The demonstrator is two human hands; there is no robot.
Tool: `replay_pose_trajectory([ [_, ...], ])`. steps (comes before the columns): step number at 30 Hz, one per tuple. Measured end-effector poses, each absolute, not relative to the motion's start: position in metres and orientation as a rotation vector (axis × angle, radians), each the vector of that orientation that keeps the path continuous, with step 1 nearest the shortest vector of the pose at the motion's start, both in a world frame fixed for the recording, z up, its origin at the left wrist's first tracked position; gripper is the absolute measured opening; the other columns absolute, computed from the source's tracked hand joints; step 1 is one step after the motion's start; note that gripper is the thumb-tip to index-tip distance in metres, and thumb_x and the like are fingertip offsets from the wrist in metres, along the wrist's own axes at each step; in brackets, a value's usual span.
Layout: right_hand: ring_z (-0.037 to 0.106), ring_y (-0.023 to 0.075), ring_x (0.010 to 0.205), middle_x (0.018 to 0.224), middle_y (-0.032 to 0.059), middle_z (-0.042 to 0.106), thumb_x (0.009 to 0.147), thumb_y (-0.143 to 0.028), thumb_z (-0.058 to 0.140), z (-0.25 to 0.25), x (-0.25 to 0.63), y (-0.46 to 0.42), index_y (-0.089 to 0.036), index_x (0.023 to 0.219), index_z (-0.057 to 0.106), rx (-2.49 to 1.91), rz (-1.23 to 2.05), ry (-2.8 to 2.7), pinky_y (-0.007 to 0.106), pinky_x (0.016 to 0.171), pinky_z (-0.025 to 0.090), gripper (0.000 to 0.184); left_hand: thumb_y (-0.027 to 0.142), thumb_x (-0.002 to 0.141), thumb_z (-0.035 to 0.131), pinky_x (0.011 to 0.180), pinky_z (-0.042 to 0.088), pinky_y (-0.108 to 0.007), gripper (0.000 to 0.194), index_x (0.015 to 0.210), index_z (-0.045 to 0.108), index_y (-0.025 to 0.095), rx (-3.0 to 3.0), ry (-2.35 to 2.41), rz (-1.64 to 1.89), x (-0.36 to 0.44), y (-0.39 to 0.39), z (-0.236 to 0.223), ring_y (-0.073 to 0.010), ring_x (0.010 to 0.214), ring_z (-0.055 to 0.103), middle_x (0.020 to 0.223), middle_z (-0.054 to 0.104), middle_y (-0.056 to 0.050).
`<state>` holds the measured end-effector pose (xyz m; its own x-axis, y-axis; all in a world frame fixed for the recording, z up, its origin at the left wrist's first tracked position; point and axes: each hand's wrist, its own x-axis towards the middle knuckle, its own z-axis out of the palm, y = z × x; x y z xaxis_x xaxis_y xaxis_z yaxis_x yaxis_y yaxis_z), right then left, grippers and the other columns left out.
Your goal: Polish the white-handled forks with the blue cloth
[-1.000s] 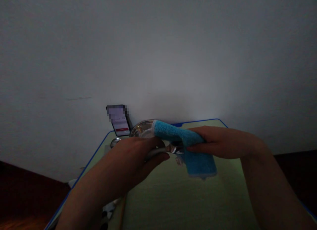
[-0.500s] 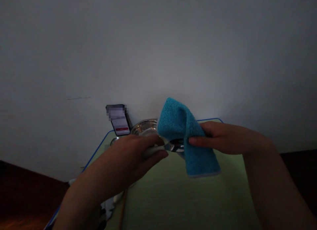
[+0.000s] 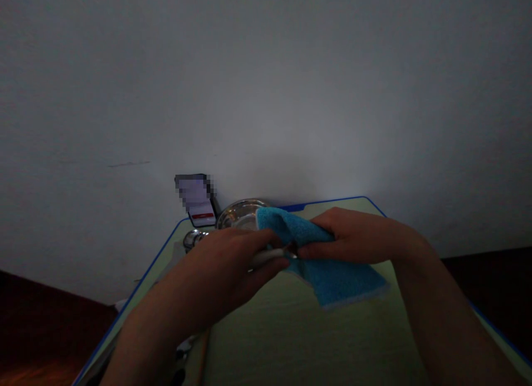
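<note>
The far end of the utensil is hard to make out from here: the blue cloth and the right hand cover it, so only a pale handle and a bit of shiny metal neck show. The left hand comes in from the near left, knuckles up, its fingers narrowed on that handle, thumb below. The right reaches across from the other side, wrist bent, forearm running down to the near right, its fingers closed on the cloth around the metal end, thumb lying towards the left hand. One utensil and one cloth, then, both held above the far half of the green counter. One phone leans at the far left corner, its upper screen blurred out. Beside it, by the far edge, sits one round metal dish, partly hidden by the cloth and left hand. A small shiny metal piece near that corner is cut off by the left hand. Towards the near left lie one thin stick and something black and white, mostly behind the left forearm.
</note>
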<state>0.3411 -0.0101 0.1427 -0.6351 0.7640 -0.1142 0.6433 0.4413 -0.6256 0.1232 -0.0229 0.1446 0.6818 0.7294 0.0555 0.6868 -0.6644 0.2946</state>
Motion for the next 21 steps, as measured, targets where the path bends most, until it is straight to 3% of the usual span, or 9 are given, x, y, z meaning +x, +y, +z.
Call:
replay_pose_trajectory([
  [8,0.057,0.0138,0.064,0.079,0.0019,0.066,0.082,-0.046,0.048,0.137,0.355,-0.008,-0.018,0.092,0.064,-1.27,0.931,-2.427,0.024,0.057,0.041,0.034,0.049,0.086,0.042,0.063,0.044,-0.027,0.033,0.097,0.063,0.026,2.55,1.194,0.154,0.112,-0.016,0.135,-0.017,0.071,0.061,0.081,0.067,0.0],
  [21,0.06,0.0154,0.069,0.083,0.0019,0.068,0.08,-0.043,0.05,0.136,0.354,-0.007,-0.02,0.091,0.066,-1.28,0.994,-2.568,0.025,0.059,0.043,0.031,0.04,0.089,0.041,0.078,0.044,-0.031,0.031,0.116,0.054,0.032,2.56,1.079,0.135,0.12,-0.018,0.136,-0.0193,0.087,0.062,0.102,0.067,0.0],
])
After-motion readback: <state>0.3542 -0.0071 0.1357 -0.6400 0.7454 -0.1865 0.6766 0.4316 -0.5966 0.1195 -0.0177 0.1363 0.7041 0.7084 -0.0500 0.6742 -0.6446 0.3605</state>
